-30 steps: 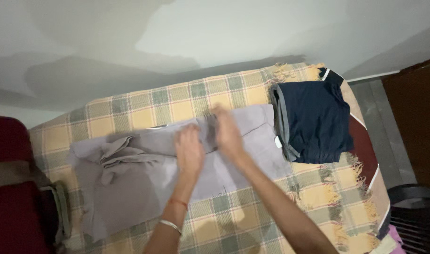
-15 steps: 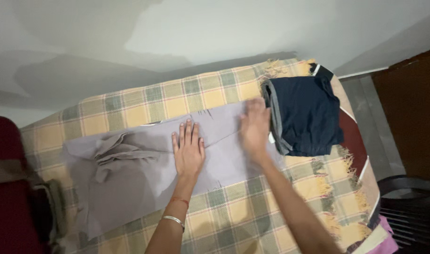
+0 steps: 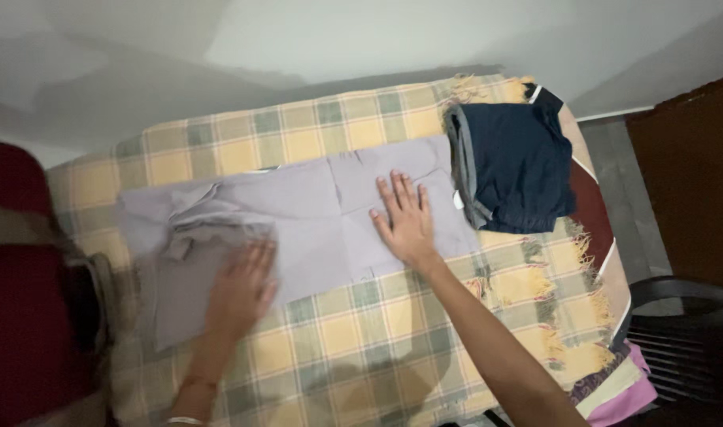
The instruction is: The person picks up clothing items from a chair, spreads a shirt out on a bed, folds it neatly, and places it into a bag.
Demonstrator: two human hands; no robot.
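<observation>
Lilac-grey garment (image 3: 298,217) spread across the middle of the checked blanket (image 3: 361,348), just left of the folded navy stack (image 3: 515,166) and touching or nearly touching it at the right end. Judged light, limp and thin: no stiffness to hold a shape, likely to wrinkle and drag along under a sliding palm, not slippery against the woven blanket, in no way fragile. Best taken at the edges and corners, or along the fold line showing near the middle; bunched part at the left end better lifted out by its loose edges than pressed down. Plain in colour, no pattern discernible; right half flat and smooth with faint crease lines, left half rumpled with a twisted strip that may be a sleeve or collar, kind of garment not certain. Right hand (image 3: 407,221) flat on the right half, fingers spread, palm down, gripping nothing. Left hand (image 3: 241,292) flat on the lower left part, blurred, fingers apparently extended, no pinch evident. Dark red seat (image 3: 17,316) left of the blanket; dark chair (image 3: 685,340) to the lower right of it
</observation>
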